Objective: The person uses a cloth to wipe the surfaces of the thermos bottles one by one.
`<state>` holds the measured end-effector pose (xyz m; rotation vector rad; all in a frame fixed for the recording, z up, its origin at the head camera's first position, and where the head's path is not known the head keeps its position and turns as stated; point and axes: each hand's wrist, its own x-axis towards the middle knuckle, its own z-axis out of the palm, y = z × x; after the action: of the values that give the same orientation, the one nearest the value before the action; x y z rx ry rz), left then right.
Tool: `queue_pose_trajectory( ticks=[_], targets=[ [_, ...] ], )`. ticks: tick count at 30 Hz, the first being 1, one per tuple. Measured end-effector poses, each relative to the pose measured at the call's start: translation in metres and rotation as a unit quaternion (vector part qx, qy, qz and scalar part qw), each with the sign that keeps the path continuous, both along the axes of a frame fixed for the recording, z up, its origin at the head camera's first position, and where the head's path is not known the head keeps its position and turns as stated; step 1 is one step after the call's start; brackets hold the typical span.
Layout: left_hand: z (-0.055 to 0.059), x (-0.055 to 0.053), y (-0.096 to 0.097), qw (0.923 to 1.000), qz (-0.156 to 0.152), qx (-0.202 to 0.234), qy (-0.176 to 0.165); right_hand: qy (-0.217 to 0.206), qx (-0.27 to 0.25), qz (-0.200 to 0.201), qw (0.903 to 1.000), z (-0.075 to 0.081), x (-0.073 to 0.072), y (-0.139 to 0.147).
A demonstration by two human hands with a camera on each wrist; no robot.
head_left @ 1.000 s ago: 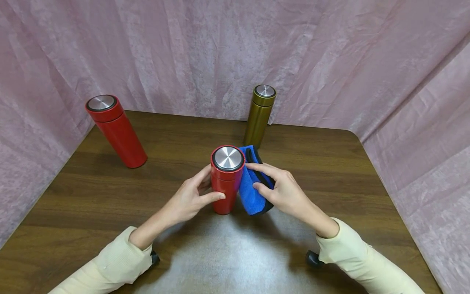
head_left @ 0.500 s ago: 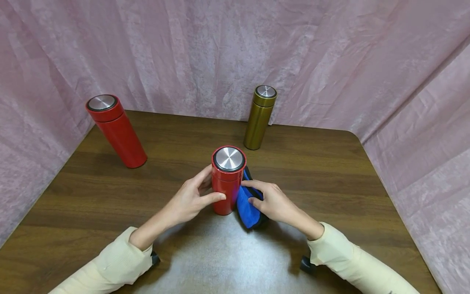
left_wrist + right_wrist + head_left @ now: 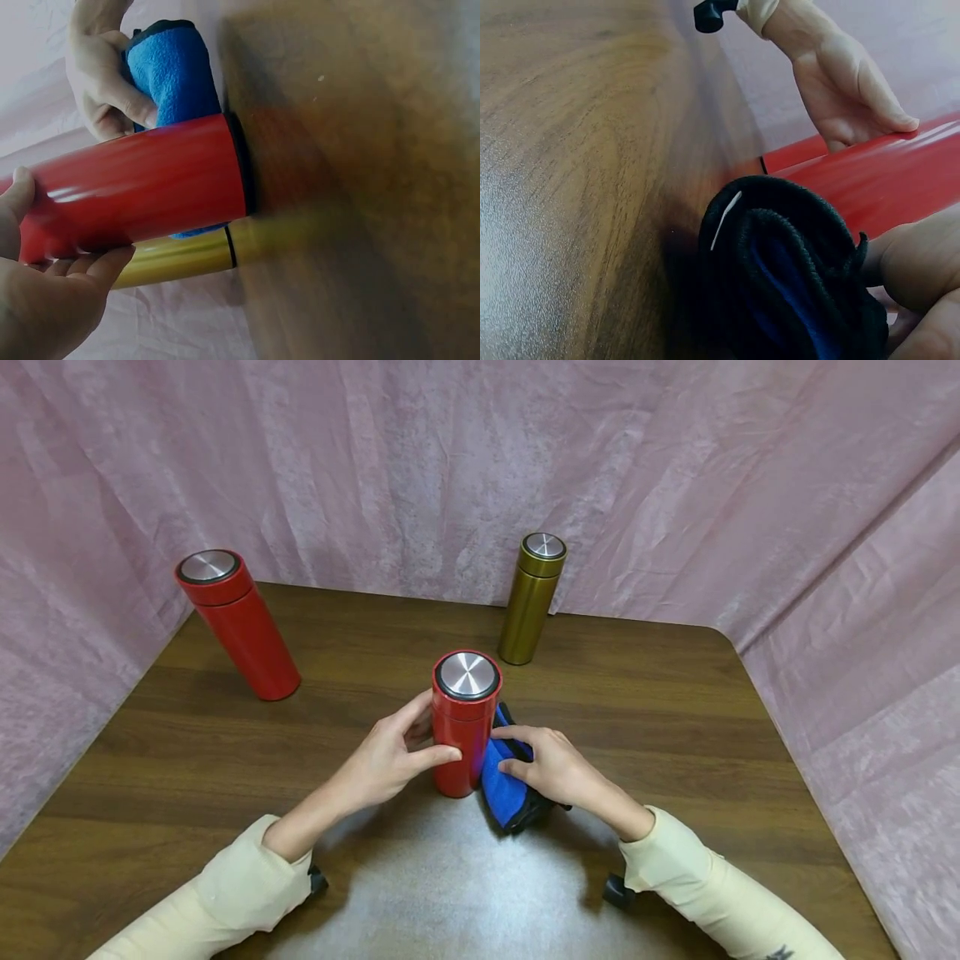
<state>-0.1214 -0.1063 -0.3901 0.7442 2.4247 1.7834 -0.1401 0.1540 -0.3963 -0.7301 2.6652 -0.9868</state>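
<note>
A red thermos bottle (image 3: 459, 735) with a silver disc lid stands upright near the middle of the table. My left hand (image 3: 386, 753) grips it from the left, thumb across the front and fingers round the back. On its other side my right hand (image 3: 551, 764) holds a folded blue cloth (image 3: 504, 789) with black edging against the bottle's lower wall. In the left wrist view the cloth (image 3: 176, 75) lies along the red bottle (image 3: 142, 187) near its base. Folded black-edged layers of the cloth (image 3: 780, 270) fill the lower part of the right wrist view.
A second red thermos bottle (image 3: 243, 631) stands at the back left of the wooden table (image 3: 360, 627). Behind the held bottle is a gold thermos bottle (image 3: 529, 606), near the back edge. Pink curtains (image 3: 465, 468) hang behind and to the right of the table.
My right hand has moved down and slightly left with the cloth, from the bottle's upper side to its lower side. The left hand keeps its grip in nearly the same place.
</note>
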Motion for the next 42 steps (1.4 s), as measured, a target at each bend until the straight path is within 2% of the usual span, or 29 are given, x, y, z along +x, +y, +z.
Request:
queue_pose_trajectory(
  ticks=[8,12,17,23,28,34,38,42],
  targets=[
    [0.007,-0.015,-0.001,0.9988,0.021,0.031,-0.032,-0.019,-0.014,-0.033,0.9992,0.008,-0.001,0.011],
    [0.009,-0.022,-0.001,0.9969,0.037,0.046,-0.051,-0.008,-0.022,-0.046,0.9987,0.016,-0.001,0.018],
    [0.009,-0.027,-0.001,0.995,0.058,0.055,-0.059,0.026,-0.051,-0.059,0.9967,0.034,0.0,0.027],
    [0.007,-0.032,0.0,0.9928,0.076,0.058,-0.072,0.069,-0.113,-0.069,0.9889,0.065,0.003,0.032],
    [0.005,-0.034,0.001,0.9916,0.078,0.069,-0.076,0.139,-0.164,-0.073,0.9739,0.087,0.006,0.027],
    [0.006,-0.035,0.001,0.9908,0.084,0.068,-0.08,0.227,-0.233,-0.036,0.9449,0.099,0.004,0.01],
    [0.007,-0.036,0.003,0.9908,0.079,0.073,-0.082,0.278,-0.241,-0.018,0.9297,0.101,0.003,-0.002],
    [0.008,-0.036,0.005,0.9908,0.075,0.076,-0.082,0.32,-0.222,0.0,0.921,0.096,0.002,-0.011]
  ],
)
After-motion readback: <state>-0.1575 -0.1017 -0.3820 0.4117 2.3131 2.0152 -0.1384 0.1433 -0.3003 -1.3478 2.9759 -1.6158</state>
